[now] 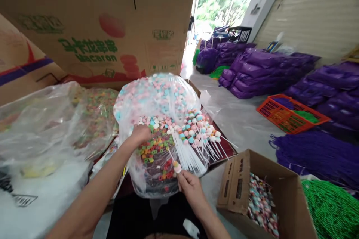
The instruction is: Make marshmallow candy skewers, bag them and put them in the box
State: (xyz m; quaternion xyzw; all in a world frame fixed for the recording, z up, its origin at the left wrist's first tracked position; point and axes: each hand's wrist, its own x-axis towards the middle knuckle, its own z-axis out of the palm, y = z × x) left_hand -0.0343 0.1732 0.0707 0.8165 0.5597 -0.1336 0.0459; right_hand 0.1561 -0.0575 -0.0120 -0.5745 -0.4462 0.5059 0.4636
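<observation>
My right hand (191,188) pinches a marshmallow skewer (177,167), a white stick with a pale pink marshmallow and an orange-yellow piece at its lower end. My left hand (141,134) dips into the candy by the mouth of a large clear bag (126,99) full of pink, white and blue marshmallows (165,86). Its fingers are curled and partly hidden. Below it lie coloured ring candies (155,147) on the plastic. Between the hands, to the right, are a fan of bare white sticks (186,153) and a heap of finished skewers (202,130).
An open carton (234,183) of wrapped candy stands at the lower right, near green strands (331,205). Beyond are purple strands (314,157), an orange basket (276,117) and purple bundles (258,69). Bagged ring candy (98,110) lies left. A large printed carton (92,11) rises behind.
</observation>
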